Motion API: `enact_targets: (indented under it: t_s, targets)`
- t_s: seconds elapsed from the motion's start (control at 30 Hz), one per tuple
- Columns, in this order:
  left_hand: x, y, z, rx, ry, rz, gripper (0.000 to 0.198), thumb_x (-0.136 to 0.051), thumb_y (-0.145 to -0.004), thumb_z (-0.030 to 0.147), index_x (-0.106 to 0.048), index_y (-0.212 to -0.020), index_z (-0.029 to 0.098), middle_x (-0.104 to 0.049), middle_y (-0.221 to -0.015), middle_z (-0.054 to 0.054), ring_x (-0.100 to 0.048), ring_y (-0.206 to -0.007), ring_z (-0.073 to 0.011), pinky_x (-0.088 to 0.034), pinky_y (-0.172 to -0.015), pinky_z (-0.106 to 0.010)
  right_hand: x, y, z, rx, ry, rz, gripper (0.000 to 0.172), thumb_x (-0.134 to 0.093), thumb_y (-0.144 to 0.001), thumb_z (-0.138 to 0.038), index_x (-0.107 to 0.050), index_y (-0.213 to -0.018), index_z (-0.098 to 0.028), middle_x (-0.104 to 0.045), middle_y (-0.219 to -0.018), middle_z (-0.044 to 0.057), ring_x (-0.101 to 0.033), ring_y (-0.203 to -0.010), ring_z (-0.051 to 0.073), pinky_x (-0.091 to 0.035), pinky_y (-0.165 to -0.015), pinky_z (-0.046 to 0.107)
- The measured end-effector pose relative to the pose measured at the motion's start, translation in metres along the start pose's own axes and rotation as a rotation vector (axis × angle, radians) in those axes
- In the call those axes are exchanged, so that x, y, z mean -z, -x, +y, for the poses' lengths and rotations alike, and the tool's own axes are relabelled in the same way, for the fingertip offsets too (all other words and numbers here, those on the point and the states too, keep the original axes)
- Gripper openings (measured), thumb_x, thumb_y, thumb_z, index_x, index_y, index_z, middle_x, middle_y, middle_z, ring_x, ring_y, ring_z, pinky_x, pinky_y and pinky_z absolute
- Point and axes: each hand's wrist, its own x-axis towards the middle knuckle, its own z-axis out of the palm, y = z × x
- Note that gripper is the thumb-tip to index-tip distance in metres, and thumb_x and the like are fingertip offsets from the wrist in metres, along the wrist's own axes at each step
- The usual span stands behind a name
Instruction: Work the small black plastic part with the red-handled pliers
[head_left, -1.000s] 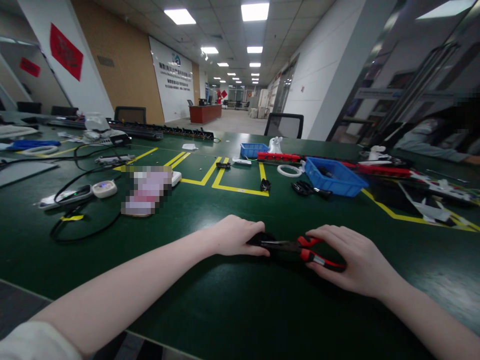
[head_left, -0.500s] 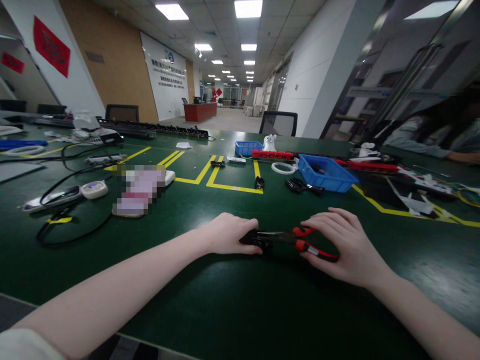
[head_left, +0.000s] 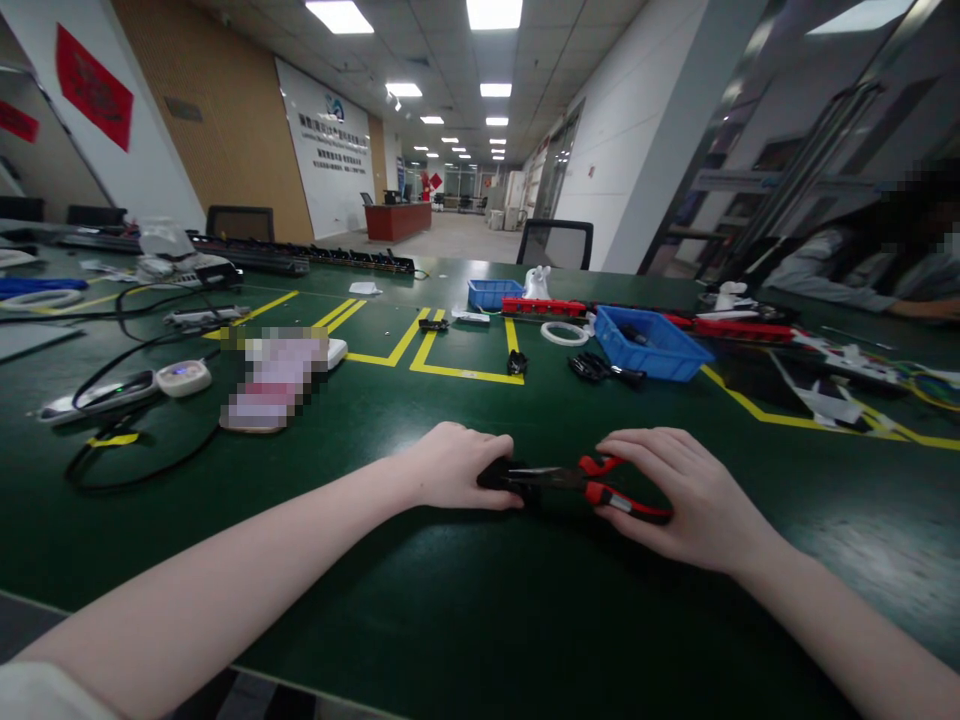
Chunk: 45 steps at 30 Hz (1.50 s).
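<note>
My left hand is closed around a small black part just above the green table, thumb and fingers on either side of it. What kind of part it is I cannot make out. In my right hand are red-handled pliers, with the fingers on one handle and the thumb along the other. The long metal jaws point left and reach the black part; their tips overlap its edge. Whether the jaws grip it I cannot tell.
Beyond my hands lie a blue bin, black cables and a white ring-shaped coil. To the left are a blurred-out phone and a white device with cords. A person sits at the right.
The pliers' handles are slightly closer together, and the fingers of my right hand have drawn in a little. My left hand keeps its hold on the black part.
</note>
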Motion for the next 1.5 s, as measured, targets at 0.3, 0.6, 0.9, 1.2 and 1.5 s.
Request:
enact_targets:
  t_s: [0.3,0.6,0.9,1.2,1.5]
  targets:
    - [0.000,-0.001,-0.001,-0.005,-0.056,-0.007,0.040,-0.047,-0.091,0.060,-0.052,-0.091,0.021,-0.064,-0.075,0.000,-0.063,-0.064,-0.0191,-0.029,-0.050,-0.025,0.001,0.002,0.002,-0.029,-0.053,-0.012,0.040,-0.064,-0.080,-0.036,-0.052,-0.115,-0.020,-0.069,-0.099,0.009,-0.065,-0.088,0.025,-0.047,-0.085,0.044]
    - [-0.001,-0.002,-0.003,-0.022,-0.022,-0.015,0.041,-0.047,-0.091,0.061,-0.052,-0.092,0.021,-0.065,-0.076,0.001,-0.063,-0.063,-0.0182,-0.033,-0.051,-0.026,-0.004,0.002,0.000,-0.063,-0.109,-0.043,0.036,-0.063,-0.081,-0.036,-0.054,-0.112,-0.021,-0.071,-0.099,0.007,-0.068,-0.086,0.024,-0.046,-0.093,0.050]
    - [0.002,-0.001,-0.001,0.001,-0.033,-0.039,0.042,-0.048,-0.090,0.061,-0.052,-0.094,0.020,-0.066,-0.078,-0.001,-0.066,-0.067,-0.0200,-0.035,-0.052,-0.026,-0.004,-0.001,-0.006,-0.094,-0.150,-0.073,0.036,-0.065,-0.078,-0.037,-0.057,-0.111,-0.023,-0.071,-0.101,0.007,-0.067,-0.091,0.025,-0.048,-0.091,0.049]
    - [0.000,-0.001,-0.001,-0.009,-0.044,-0.020,0.042,-0.048,-0.091,0.061,-0.052,-0.095,0.020,-0.067,-0.080,-0.002,-0.066,-0.069,-0.0208,-0.033,-0.052,-0.025,-0.005,-0.002,-0.009,-0.052,-0.136,-0.074,0.035,-0.066,-0.078,-0.037,-0.058,-0.109,-0.022,-0.071,-0.098,0.007,-0.067,-0.087,0.024,-0.048,-0.090,0.048]
    - [0.000,-0.002,0.000,0.008,-0.039,-0.023,0.041,-0.048,-0.091,0.061,-0.052,-0.093,0.020,-0.067,-0.078,-0.001,-0.066,-0.067,-0.0198,-0.035,-0.052,-0.025,-0.003,-0.001,-0.006,-0.067,-0.118,-0.030,0.038,-0.066,-0.079,-0.038,-0.055,-0.113,-0.023,-0.070,-0.101,0.008,-0.066,-0.091,0.026,-0.047,-0.090,0.049]
